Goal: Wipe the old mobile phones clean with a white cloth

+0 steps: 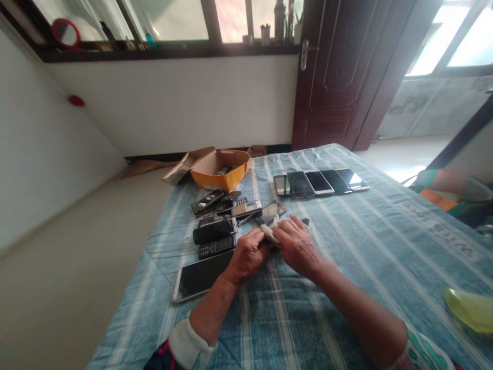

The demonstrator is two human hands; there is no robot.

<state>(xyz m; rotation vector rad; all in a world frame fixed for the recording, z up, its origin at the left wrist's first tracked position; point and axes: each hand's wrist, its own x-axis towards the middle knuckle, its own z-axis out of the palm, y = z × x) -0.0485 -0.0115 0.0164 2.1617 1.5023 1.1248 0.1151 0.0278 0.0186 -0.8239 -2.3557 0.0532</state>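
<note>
Both hands meet at the middle of a table with a blue striped cloth (346, 241). My left hand (246, 255) is curled shut around one end of a small object, mostly hidden, with a white cloth (269, 234) showing between the hands. My right hand (296, 245) lies over the other end with fingers pressed down on it. A large dark tablet or phone (200, 275) lies just left of my left hand. A pile of old keypad phones (221, 221) sits beyond it.
A row of several smartphones (319, 182) lies face up further back. An open orange cardboard box (221, 169) stands at the table's far left corner. A yellow-green object (470, 308) sits at the right edge. A dark door (339, 72) and a window sill are behind.
</note>
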